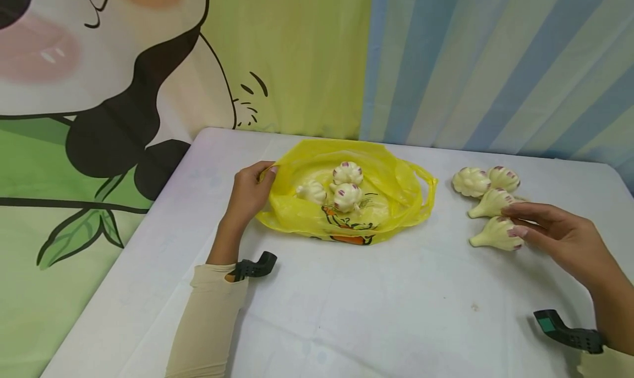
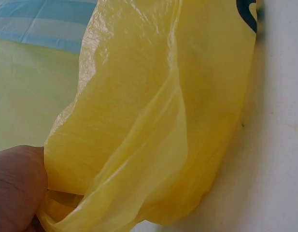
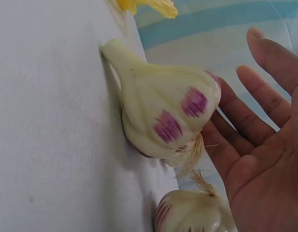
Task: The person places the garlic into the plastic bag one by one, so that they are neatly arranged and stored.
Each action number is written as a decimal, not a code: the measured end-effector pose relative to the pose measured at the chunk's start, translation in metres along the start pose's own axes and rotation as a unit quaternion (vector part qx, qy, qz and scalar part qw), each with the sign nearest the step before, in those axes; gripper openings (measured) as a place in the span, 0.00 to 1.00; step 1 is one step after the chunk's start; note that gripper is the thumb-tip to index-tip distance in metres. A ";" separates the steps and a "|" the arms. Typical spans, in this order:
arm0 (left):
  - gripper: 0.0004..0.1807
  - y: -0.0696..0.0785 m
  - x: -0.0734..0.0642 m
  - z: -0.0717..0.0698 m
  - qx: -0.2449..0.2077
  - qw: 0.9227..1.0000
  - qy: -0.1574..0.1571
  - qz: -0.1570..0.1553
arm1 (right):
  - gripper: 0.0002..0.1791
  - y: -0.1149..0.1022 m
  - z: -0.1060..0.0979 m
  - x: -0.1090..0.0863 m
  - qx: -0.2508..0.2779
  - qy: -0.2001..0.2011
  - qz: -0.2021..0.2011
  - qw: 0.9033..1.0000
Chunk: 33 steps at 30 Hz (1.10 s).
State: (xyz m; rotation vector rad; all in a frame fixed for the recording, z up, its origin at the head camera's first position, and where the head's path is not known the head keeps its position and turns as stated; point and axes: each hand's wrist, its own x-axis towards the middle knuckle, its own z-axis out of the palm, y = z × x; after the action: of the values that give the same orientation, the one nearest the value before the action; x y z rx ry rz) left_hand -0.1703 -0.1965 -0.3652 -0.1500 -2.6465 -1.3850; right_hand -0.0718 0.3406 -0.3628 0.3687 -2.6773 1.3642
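Head view: left hand (image 1: 253, 191) pinched yellow plastic bag (image 1: 295, 217). Nearer right hand (image 1: 567, 237), spread, faced front garlic bulb (image 1: 497, 234), stem bagward.

You wear pale beige and matte black.
In the head view, your left sleeve (image 1: 208, 323) at seven o'clock is plain, close-fitting and lightly wrinkled; the black left wrist mount (image 1: 255, 266) bends toward two o'clock. Your right sleeve (image 1: 608, 365), at four o'clock, is beige too; the black right wrist mount (image 1: 569, 334) has a green patch (image 1: 546, 324) at its ten-o'clock end.
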 end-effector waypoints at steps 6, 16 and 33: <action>0.20 0.000 0.000 0.000 -0.001 1.000 -0.001 0.001 | 0.21 0.007 0.003 -0.001 0.011 -0.017 0.005 1.000; 0.21 -0.001 -0.001 0.000 0.000 1.000 -0.001 -0.004 | 0.26 0.019 0.011 0.000 0.008 -0.086 0.010 0.996; 0.21 0.001 0.000 -0.001 0.000 1.000 0.001 0.001 | 0.25 0.020 0.014 -0.002 -0.015 -0.097 0.055 0.994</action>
State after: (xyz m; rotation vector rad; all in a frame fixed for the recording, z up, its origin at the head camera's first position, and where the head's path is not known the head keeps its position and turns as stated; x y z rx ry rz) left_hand -0.1696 -0.1974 -0.3639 -0.1505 -2.6430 -1.3841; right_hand -0.0753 0.3410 -0.3865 0.3741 -2.9123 1.3820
